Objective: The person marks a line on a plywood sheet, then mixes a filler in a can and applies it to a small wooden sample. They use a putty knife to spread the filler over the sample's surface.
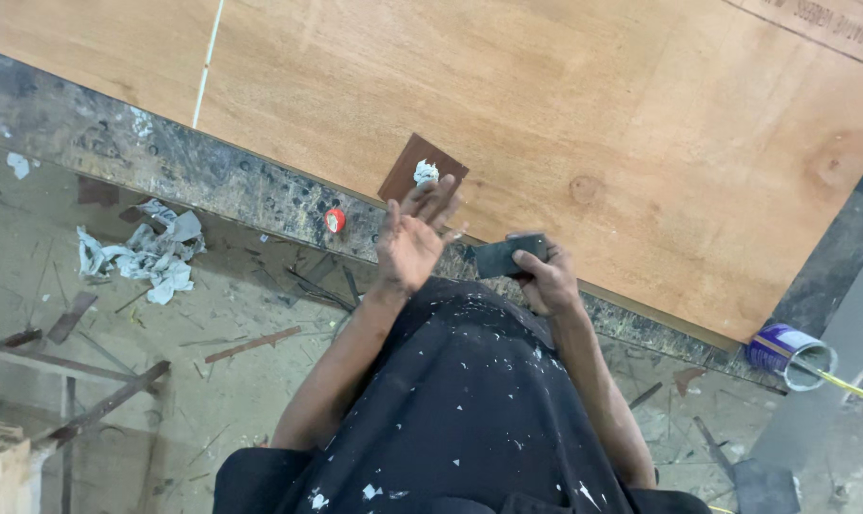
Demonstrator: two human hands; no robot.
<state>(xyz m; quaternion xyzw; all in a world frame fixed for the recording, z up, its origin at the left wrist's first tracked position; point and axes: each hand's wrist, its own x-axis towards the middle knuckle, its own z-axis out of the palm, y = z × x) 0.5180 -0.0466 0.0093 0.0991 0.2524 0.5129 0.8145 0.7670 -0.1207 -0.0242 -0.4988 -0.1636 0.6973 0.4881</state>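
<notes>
Plywood worktop (641, 124) beyond hands. Right hand (546, 278) gripping flat dark scraper (508, 255), long axis pointing toward left hand (411, 238), released, fingers on brown square tile (408, 169) bearing white putty (425, 172).

A woodworking shop: a large plywood sheet (546, 124) fills the upper frame on a scarred, paint-stained bench edge (213, 176). Wood offcuts (251, 345) and crumpled paper (151, 252) litter the dusty floor at left; an open tin (788, 354) lies at right.
</notes>
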